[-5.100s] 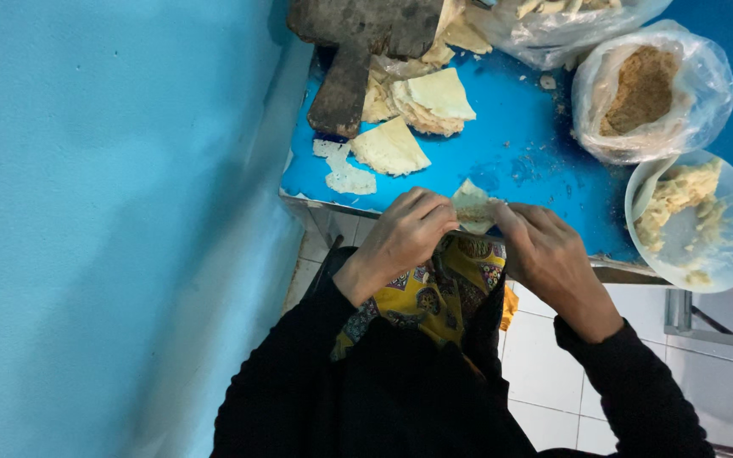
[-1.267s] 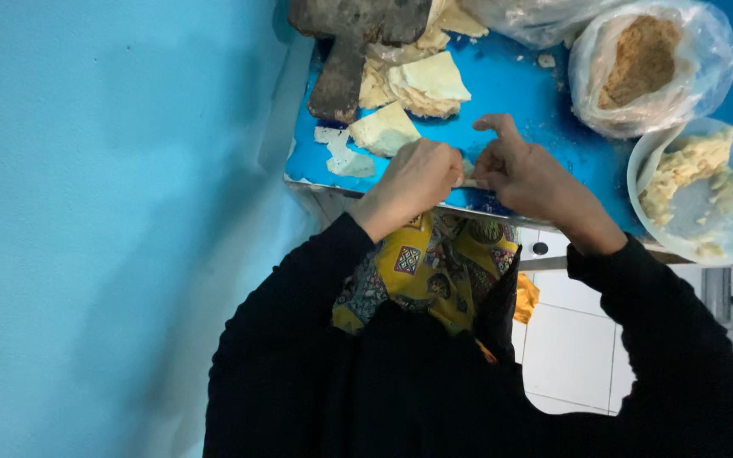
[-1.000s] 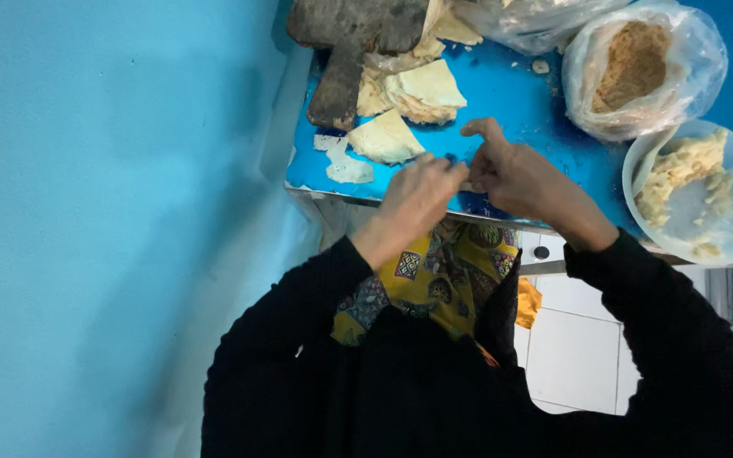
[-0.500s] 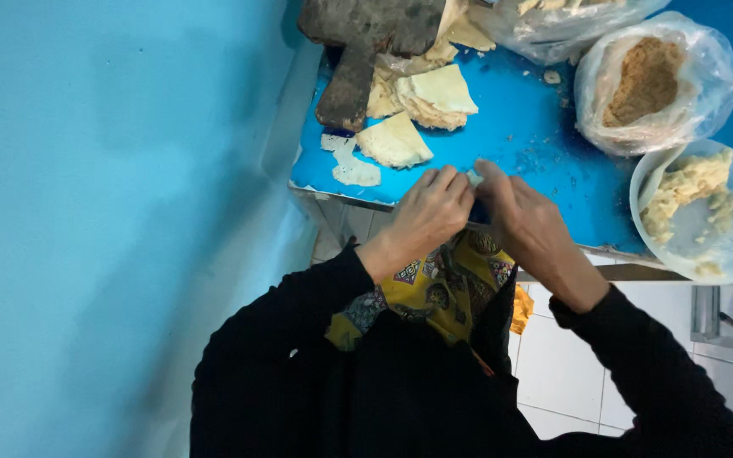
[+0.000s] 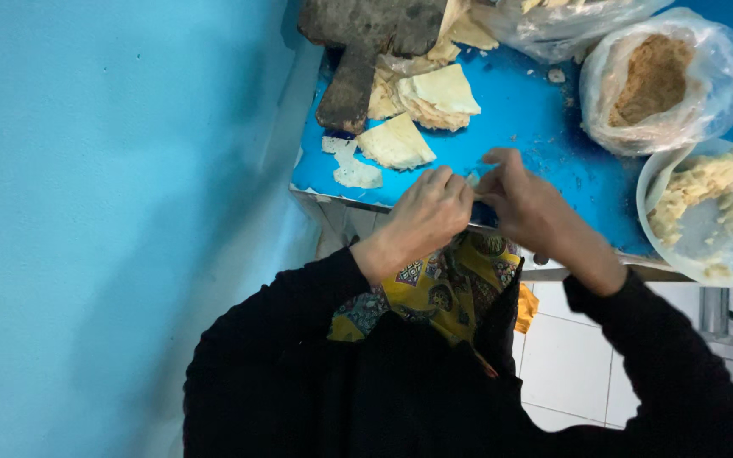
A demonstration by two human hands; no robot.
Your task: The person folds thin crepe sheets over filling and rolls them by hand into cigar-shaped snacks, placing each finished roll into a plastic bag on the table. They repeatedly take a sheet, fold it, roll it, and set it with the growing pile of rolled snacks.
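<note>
- Folding step: left hand (image 5: 428, 212) and right hand (image 5: 526, 203) both pinch a small pastry piece (image 5: 473, 180) over the blue table (image 5: 545, 127) edge (mostly hidden).
- Next probably needs a neat press to seal it.

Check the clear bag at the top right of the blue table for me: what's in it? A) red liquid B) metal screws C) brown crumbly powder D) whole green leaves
C: the clear plastic bag is open at the top and holds a brown, crumbly filling, standing on the blue table just beyond the bowl of pale dough pieces.
</note>
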